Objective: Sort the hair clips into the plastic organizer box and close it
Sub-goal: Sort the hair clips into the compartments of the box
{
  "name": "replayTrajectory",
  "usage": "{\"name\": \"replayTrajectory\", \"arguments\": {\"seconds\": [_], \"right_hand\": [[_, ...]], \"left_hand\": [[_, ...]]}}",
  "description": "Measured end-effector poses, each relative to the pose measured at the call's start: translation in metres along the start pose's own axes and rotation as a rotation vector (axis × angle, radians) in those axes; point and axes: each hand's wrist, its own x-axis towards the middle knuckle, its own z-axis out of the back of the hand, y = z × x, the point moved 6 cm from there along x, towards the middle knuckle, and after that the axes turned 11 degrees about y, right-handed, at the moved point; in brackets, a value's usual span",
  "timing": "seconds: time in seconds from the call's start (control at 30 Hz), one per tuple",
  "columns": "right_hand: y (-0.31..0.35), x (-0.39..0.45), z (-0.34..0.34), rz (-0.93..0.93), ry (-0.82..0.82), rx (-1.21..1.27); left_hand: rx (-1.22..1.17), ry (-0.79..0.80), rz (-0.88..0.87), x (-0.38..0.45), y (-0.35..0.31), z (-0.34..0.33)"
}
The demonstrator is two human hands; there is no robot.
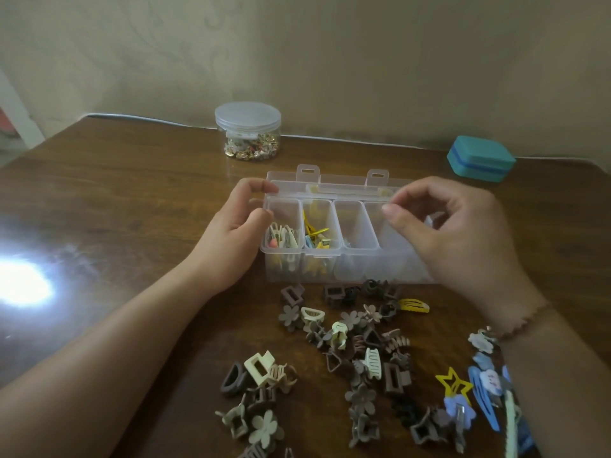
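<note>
Hair clips (360, 358) lie scattered on the brown surface (132, 200), on the near side of both grips and between the two forearms. Just beyond them stands the clear plastic organizer box (330, 256), its long axis running left to right, its lid (337, 185) swung back toward the wall with two latch tabs pointing up. Four compartments sit in a row: the one beside the left grip (244, 219) holds pale toothed clips, the next holds yellow and blue snap clips, the third shows something small I cannot make out, and the fourth, under the right grip (439, 226), is mostly hidden. The left grip curls its fingers round the box's left end. The right grip has fingers bent at the box's far right rim; whether they pinch anything cannot be told. Well beyond the left grip stands a lidded clear jar (248, 132) of small gold trinkets; beyond the right, a closed teal case (481, 160).
</note>
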Motion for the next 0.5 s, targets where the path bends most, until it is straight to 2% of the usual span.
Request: {"name": "replayTrajectory", "arguments": {"seconds": [0.07,0.17,0.23,0.37,0.5], "right_hand": [[0.002,-0.007,0.012,0.0,0.094,-0.066],[-0.011,-0.022,0.011,-0.168,0.499,-0.276],[-0.019,-0.029,0.004,-0.268,0.698,-0.443],[-0.022,-0.027,-0.011,-0.322,0.79,-0.667],[-0.021,-0.03,-0.015,-0.305,0.799,-0.725]], "left_hand": [[-0.002,-0.003,0.002,0.0,0.0,0.0],[0.0,-0.003,0.001,-0.001,-0.001,-0.001],[0.006,-0.002,0.0,-0.001,-0.001,0.0],[0.006,0.004,0.002,0.001,0.001,0.0],[0.016,0.004,-0.002,0.001,0.001,0.0]]}}
